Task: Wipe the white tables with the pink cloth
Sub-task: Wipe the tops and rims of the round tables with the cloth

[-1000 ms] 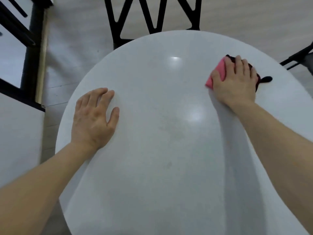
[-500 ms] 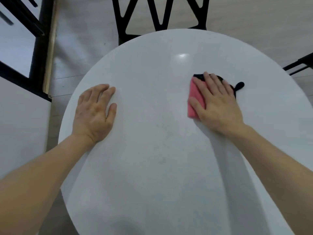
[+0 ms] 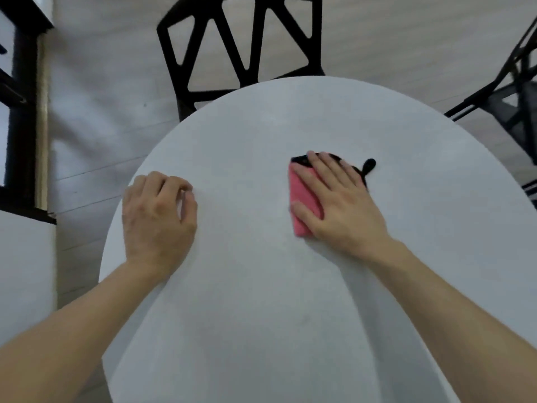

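A round white table (image 3: 261, 301) fills most of the head view. On it lies a folded pink cloth (image 3: 302, 199) with a black edge and a black loop sticking out at its far right. My right hand (image 3: 343, 205) presses flat on the cloth with straight fingers and covers most of it. My left hand (image 3: 158, 216) rests on the table near its left edge, fingers loosely bent, holding nothing.
A black chair (image 3: 241, 48) with an open triangle-pattern back stands at the table's far side. Part of a second dark chair (image 3: 517, 106) shows at the right. A second white surface (image 3: 23, 271) and a black frame (image 3: 20, 97) lie to the left.
My right hand has slid the cloth left and toward me, from the table's right side to near its middle. My left hand's fingers have gone from flat to bent.
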